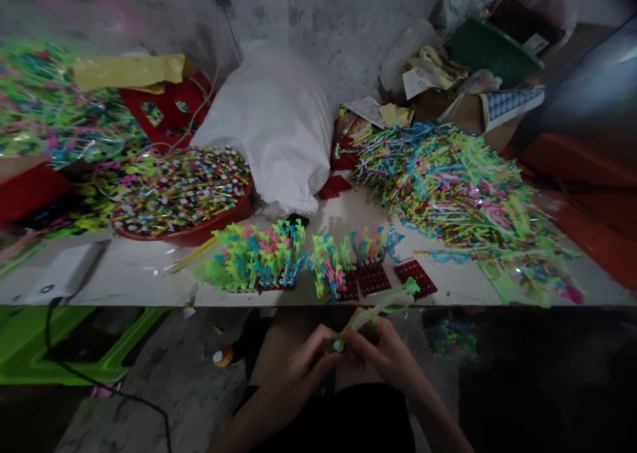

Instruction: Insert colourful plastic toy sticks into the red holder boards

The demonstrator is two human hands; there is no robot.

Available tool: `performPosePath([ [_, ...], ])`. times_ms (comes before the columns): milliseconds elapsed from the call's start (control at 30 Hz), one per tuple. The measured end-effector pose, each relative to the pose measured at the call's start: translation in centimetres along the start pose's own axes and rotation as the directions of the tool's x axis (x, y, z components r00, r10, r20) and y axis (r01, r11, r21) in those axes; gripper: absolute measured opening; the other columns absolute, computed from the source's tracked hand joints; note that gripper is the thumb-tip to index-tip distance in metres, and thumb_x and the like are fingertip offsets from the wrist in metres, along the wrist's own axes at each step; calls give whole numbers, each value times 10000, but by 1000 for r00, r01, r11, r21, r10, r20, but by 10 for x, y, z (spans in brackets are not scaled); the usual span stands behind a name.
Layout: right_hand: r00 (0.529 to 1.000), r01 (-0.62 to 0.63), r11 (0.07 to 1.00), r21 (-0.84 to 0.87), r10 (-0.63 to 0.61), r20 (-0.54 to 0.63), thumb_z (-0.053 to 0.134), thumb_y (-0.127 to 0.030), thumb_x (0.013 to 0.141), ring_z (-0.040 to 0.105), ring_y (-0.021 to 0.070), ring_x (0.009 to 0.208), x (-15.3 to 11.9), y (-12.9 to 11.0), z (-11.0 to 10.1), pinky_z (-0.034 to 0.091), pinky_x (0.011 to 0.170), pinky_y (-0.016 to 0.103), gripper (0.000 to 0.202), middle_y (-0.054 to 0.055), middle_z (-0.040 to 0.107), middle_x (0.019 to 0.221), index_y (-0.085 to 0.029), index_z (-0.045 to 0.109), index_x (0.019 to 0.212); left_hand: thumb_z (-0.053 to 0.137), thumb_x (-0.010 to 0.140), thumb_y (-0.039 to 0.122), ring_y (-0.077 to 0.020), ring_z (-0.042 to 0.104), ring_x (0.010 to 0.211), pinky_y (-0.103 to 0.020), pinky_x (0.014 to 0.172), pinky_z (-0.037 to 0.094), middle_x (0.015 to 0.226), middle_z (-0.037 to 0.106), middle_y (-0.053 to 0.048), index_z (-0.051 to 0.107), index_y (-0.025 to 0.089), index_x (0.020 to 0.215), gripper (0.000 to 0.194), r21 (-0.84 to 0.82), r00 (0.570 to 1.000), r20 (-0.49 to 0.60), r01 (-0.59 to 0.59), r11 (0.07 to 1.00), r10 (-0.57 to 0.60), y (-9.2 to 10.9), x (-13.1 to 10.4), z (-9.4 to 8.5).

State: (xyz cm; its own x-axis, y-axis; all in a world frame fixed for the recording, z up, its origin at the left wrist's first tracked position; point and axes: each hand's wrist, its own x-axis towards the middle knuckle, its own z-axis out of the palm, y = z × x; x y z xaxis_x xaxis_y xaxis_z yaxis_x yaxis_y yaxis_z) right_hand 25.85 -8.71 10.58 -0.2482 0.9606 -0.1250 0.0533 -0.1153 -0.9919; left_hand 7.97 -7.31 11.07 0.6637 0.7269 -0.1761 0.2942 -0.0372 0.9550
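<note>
Over my lap, just off the table's front edge, my left hand (313, 360) and my right hand (375, 347) are close together. Both are closed on a pale green plastic piece (393, 300), which slants up and right from between them to a bright green tip. A small round green-and-white end shows at the left fingertips. Beyond my hands, small colourful plastic figures (259, 254) stand in rows at the table's front. A second, smaller group (331, 260) stands to their right. Dark red trays with small holes (373, 278) lie beneath and beside them.
On the white table (468, 292), a red basin (243, 211) of small coloured pieces is at the left, and a white sack (279, 121) stands behind. A large pile of colourful sticks (448, 188) covers the right side. A white device (67, 270) with a cable lies front left.
</note>
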Motion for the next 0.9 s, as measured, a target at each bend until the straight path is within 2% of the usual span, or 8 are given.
performPosePath([
  [200, 995, -101, 983, 155, 102, 4, 588, -473, 796, 450, 55, 441, -8, 20, -3, 354, 453, 180, 356, -52, 493, 498, -162, 519, 638, 366, 911, 454, -144, 605, 831, -217, 744, 448, 918, 661, -14, 465, 211, 1080, 312, -5, 998, 22, 57, 998, -57, -10, 3, 17],
  [300, 983, -139, 960, 244, 165, -87, 645, -518, 726, 435, 54, 415, -9, 35, -2, 352, 418, 179, 371, -68, 500, 542, -173, 521, 778, 349, 920, 449, -129, 608, 689, -207, 646, 447, 821, 671, 9, 386, 222, 1259, 410, 52, 995, -29, 97, 994, -95, -16, 8, 23],
  [367, 965, -151, 951, 269, 201, -169, 662, -552, 689, 446, 61, 429, -12, 43, 0, 363, 413, 181, 430, -70, 511, 586, -187, 500, 848, 348, 924, 438, -126, 601, 640, -205, 620, 441, 752, 661, 23, 392, 230, 1285, 419, 126, 994, -64, 102, 987, -94, -19, 10, 26],
  [467, 947, -197, 961, 195, 238, -216, 631, -578, 705, 535, 98, 567, -19, 46, 2, 428, 511, 200, 441, -29, 570, 678, -181, 526, 866, 348, 930, 407, -123, 617, 687, -194, 642, 453, 780, 668, 9, 505, 225, 1168, 338, 157, 995, -92, 53, 986, -38, -23, 9, 32],
  [600, 964, -199, 975, 102, 214, -157, 524, -556, 803, 596, 155, 785, -31, 42, 9, 471, 714, 257, 401, 28, 640, 843, -176, 590, 912, 316, 947, 371, -118, 639, 705, -188, 651, 484, 830, 691, -10, 520, 233, 1157, 324, 219, 982, -147, -80, 972, 114, -36, 6, 44],
  [767, 948, -178, 984, -17, 167, -271, 544, -514, 798, 584, 163, 755, -29, 54, 14, 466, 689, 257, 350, 24, 637, 797, -176, 622, 844, 293, 958, 322, -141, 669, 688, -222, 633, 516, 847, 712, -39, 503, 225, 1211, 343, 552, 902, -199, -219, 804, 383, -65, 15, 51],
  [833, 939, -168, 981, -101, 128, -320, 563, -500, 785, 581, 164, 733, -21, 66, 6, 466, 682, 257, 328, 23, 635, 770, -179, 631, 793, 320, 954, 313, -147, 676, 761, -240, 693, 530, 928, 707, -44, 481, 222, 1229, 331, 594, 907, -191, -197, 780, 374, -74, 23, 50],
  [900, 931, -147, 969, -199, 67, -358, 562, -472, 789, 589, 179, 766, -10, 78, -7, 470, 716, 273, 299, 34, 649, 799, -186, 646, 814, 392, 932, 334, -166, 646, 946, -287, 817, 521, 1102, 660, -60, 424, 222, 1279, 366, 592, 935, -196, -127, 796, 295, -80, 30, 47],
])
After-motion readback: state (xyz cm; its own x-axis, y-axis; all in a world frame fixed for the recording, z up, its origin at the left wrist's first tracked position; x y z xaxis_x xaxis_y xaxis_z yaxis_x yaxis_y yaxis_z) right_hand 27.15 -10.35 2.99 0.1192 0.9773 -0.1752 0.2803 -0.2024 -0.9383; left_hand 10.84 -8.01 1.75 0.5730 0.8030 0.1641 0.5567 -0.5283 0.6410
